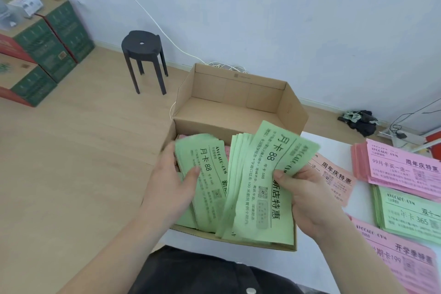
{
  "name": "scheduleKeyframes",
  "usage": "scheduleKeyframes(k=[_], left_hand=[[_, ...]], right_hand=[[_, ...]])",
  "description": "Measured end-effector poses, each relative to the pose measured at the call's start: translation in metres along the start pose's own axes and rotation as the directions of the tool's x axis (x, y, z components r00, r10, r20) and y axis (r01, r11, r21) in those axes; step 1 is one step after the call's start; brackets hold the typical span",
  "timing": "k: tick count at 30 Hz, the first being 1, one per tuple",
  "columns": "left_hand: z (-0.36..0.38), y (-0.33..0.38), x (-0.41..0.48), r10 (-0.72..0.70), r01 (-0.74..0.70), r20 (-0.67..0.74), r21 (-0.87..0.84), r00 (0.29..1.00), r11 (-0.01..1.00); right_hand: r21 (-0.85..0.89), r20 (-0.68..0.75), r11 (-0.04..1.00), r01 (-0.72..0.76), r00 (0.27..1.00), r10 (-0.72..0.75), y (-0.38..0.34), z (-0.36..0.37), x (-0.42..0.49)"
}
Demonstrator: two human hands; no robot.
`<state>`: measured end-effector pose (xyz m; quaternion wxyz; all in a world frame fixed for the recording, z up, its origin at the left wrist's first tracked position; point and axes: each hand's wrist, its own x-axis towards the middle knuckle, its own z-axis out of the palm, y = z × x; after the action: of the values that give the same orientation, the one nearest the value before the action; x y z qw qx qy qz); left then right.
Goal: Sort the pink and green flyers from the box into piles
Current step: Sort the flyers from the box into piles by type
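- Left hand [171, 174] gripped a small bundle of green flyers [202, 174], thumb across the top sheet, over the near-left part of the box [238, 93].
- Right hand [307, 193] pinched a thicker green fan [260, 186], thumb on the top sheet, over the near-right part of the box.
- The box was open cardboard and its far half showed bare bottom. Pink slivers [183, 137] showed behind the bundles, so some pink probably remained inside; amount unreadable.
- Already sorted on the white table [329, 141], right of the box:
  - a far pink pile [401, 167]
  - a green pile [410, 215] just nearer
  - a near pink pile [401, 258] closest to the person
  - pink sheets [334, 174] just beside the box, partly hidden by the right hand
- Judgement: sorting was well along. Both held bundles, and whatever lay beneath them, were not yet placed.
- It could not be told whether the box rested on the table edge or on something lower.
- Room:
  - pale wall and wooden floor [71, 150]
  - a black stool [143, 55] behind the box
  - stacked green-and-red cartons [47, 43] at far left
  - a white cable [148, 14] running down the wall
  - a dark cloth heap [360, 122] by the skirting
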<state>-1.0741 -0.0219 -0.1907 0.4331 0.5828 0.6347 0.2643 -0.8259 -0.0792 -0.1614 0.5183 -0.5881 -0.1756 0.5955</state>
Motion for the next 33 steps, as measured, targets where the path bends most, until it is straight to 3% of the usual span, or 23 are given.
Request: scheduleKeyframes(k=[2, 3, 5, 6, 10, 14, 21, 28, 33], left_hand=[[0.000, 0.009, -0.011, 0.170, -0.166, -0.031, 0.099, 0.985, 0.981], [0.003, 0.017, -0.016, 0.167, -0.169, 0.055, 0.029, 0.984, 0.985], [0.010, 0.033, -0.023, 0.082, -0.006, 0.316, -0.236, 0.945, 0.972], [0.015, 0.035, -0.022, 0.083, 0.028, 0.352, -0.300, 0.932, 0.954], [0.021, 0.034, -0.014, 0.054, 0.004, 0.129, -0.417, 0.990, 0.909], [0.015, 0.037, -0.007, -0.046, 0.095, 0.093, -0.647, 0.995, 0.757], [0.029, 0.042, -0.007, -0.034, 0.076, 0.081, -0.590, 0.996, 0.804], [0.032, 0.054, -0.001, -0.026, 0.103, 0.135, -0.600, 0.991, 0.793], [0.036, 0.057, 0.003, 0.017, 0.043, 0.100, -0.562, 0.995, 0.826]], right_hand=[[0.020, 0.001, 0.999, 0.025, 1.000, -0.025, -0.004, 0.002, 0.001], [0.027, 0.007, 0.999, 0.036, 0.999, -0.036, -0.005, 0.004, 0.002], [0.034, 0.024, 0.998, 0.057, 0.998, -0.057, -0.006, 0.009, 0.004], [0.036, 0.035, 0.997, 0.063, 0.997, -0.065, -0.007, 0.011, 0.004], [0.065, 0.021, 0.995, 0.081, 0.996, -0.083, -0.008, 0.007, 0.005], [0.113, -0.051, 0.991, 0.067, 0.997, -0.062, -0.005, -0.015, 0.004], [0.078, 0.035, 0.997, 0.018, 0.999, -0.021, -0.001, -0.010, 0.003], [0.076, 0.074, 0.994, 0.076, 0.994, -0.082, -0.004, 0.000, 0.000], [0.120, 0.102, 0.990, 0.069, 0.991, -0.081, -0.006, 0.002, -0.004]])
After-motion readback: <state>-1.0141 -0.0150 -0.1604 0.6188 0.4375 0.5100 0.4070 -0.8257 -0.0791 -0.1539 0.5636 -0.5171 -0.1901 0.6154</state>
